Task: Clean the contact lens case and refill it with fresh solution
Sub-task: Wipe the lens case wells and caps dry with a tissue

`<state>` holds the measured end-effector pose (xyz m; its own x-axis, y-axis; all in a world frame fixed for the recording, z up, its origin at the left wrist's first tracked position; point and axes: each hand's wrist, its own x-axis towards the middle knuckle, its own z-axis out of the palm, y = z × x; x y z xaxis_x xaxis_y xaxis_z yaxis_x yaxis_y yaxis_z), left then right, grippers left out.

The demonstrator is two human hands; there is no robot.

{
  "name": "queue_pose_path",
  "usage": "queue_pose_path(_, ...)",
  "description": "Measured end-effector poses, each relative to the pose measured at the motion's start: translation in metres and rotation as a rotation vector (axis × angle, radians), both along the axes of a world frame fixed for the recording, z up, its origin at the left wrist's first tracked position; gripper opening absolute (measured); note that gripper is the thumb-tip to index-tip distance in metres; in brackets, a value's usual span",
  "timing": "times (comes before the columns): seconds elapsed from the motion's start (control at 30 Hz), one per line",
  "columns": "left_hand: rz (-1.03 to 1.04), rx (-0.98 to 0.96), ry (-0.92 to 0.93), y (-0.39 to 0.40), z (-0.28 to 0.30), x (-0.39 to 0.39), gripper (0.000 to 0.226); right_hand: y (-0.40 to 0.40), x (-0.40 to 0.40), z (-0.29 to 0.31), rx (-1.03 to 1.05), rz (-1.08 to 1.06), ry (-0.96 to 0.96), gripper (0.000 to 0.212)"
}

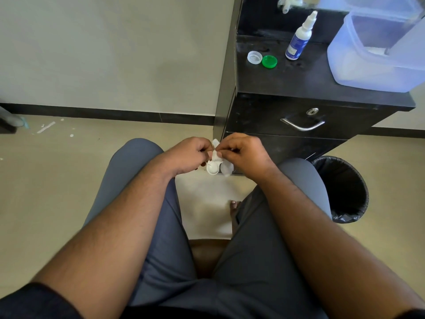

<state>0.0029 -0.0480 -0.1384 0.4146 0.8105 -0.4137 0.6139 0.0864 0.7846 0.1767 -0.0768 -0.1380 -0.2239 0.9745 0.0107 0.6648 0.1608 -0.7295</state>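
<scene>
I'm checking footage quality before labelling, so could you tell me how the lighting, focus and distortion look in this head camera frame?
Head view: soft, even light, with no hard shadows on the floor; the wide lens bows the cabinet edges. The solution bottle and green cap are sharp, while the lens case and tissue between the left hand and right hand look washed out; the plastic tub is pale and hazy.

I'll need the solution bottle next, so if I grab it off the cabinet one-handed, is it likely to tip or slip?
The bottle is tall, slim and on a narrow base, so a sideways nudge could probably tip it. It looks like small, light plastic, likely easy to lift. Its smooth label may be a little slippery; grip around the body.
</scene>
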Motion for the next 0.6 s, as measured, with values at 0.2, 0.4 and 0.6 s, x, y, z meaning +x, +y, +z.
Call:
queue_pose_path(0.2, 0.029, -0.032, -0.057, 0.000, -0.003, 0.001, 0.015, 0.002, -0.001, -0.003, -0.118, -0.083, 0.151, 0.011)
queue_pose_path(0.4, 0.061, 0.052, -0.069, -0.001, -0.002, 0.004, 0.015, 0.005, 0.000, -0.001, -0.300, -0.289, 0.394, 0.005)
queue_pose_path(0.6, -0.064, 0.197, 0.045, -0.007, -0.004, 0.010, 0.019, 0.006, 0.004, -0.005, -0.441, -0.302, 0.482, 0.006)
